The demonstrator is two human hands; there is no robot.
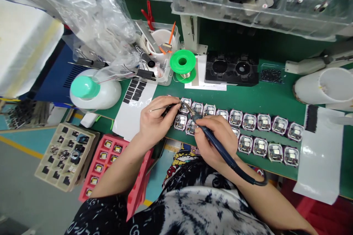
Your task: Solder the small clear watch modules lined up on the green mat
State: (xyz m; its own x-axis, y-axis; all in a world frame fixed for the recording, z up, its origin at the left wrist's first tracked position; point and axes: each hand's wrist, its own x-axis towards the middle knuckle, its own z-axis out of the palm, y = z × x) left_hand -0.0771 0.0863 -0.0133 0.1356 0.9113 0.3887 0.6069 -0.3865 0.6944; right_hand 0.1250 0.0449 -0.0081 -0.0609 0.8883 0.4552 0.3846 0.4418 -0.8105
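Note:
My left hand (pixel 157 115) pinches a pair of thin metal tweezers (pixel 162 108), their tips at a small square device with an exposed circuit board (pixel 185 105). In my right hand (pixel 216 136) is a soldering iron (pixel 211 136) with a dark blue handle, held like a pen. Its metal tip reaches the same board from the right; whether it touches cannot be made out. Two rows of similar open devices (pixel 250 121) run rightward along the green bench. Part of the near row is covered by my right hand, and the left end of the rows by my left.
A green solder spool (pixel 182 62) stands behind the boards. To the left are a white bottle with a teal cap (pixel 95 88), a beige tray (pixel 62 158) and red trays (pixel 102 165). Clear parts bins (pixel 242 11) overhang the back. A white cup (pixel 322 86) stands at right.

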